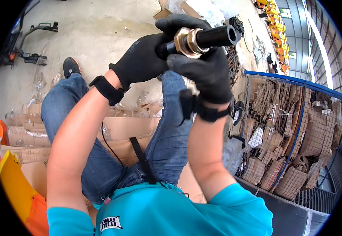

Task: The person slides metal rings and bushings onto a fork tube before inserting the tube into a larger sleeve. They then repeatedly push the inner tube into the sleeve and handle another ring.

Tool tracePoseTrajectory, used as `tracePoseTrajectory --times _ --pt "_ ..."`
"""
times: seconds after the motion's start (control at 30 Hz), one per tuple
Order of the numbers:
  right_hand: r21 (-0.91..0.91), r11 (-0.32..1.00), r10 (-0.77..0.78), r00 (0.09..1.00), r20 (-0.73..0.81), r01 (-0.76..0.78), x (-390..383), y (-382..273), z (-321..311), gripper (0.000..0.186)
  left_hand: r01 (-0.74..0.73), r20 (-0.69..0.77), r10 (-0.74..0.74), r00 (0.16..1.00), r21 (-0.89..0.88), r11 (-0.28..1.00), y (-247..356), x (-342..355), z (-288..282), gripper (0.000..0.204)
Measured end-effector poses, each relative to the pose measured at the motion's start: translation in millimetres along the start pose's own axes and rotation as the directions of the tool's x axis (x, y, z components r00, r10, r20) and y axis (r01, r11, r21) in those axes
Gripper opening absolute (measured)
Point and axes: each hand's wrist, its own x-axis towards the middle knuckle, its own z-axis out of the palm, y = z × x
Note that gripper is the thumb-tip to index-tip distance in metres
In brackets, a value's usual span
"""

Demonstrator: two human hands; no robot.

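Note:
Both my hands wear black gloves and meet in front of me at the top of the view. Between them is a black threaded tube fitting (218,36) with a hollow open end pointing right. Two brass-coloured hex nuts (188,42) sit side by side around its middle. My right hand (208,72) is closed about the fitting, with fingers above and below the nuts. My left hand (145,59) grips its left end, where the fingers are partly hidden. Black straps circle both wrists.
Flattened cardboard (127,128) lies beneath my legs. To the right stands a blue-framed wire cage (297,84) packed with cardboard. A black metal frame (37,29) is at far left, yellow and orange panels (19,183) at lower left. Yellow machines (275,29) line the far right.

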Motion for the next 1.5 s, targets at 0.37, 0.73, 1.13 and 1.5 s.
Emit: tracePoseTrajectory --times 0.37,0.73,1.13,1.5 --pt "0.045 0.967 -0.252 0.962 0.105 0.249 23.3 26.0 4.4 0.033 -0.281 -0.153 0.294 0.943 0.105 0.954 15.8 -2.9 2.3 0.037" --pt "-0.011 0.973 -0.203 0.834 -0.514 0.230 -8.1 28.6 73.0 0.067 -0.132 -0.159 0.148 0.976 0.103 0.986 -4.8 -3.9 6.9 0.028" --pt "0.067 0.982 -0.188 0.967 0.170 0.179 17.2 14.5 -2.3 0.029 -0.309 -0.071 0.311 0.948 0.040 0.950 24.9 4.1 1.1 0.045" --pt "-0.322 0.932 -0.330 0.767 -0.551 0.169 -4.0 20.9 65.6 0.048 -0.092 -0.195 0.145 0.970 0.259 0.962 1.7 -3.4 3.7 0.035"
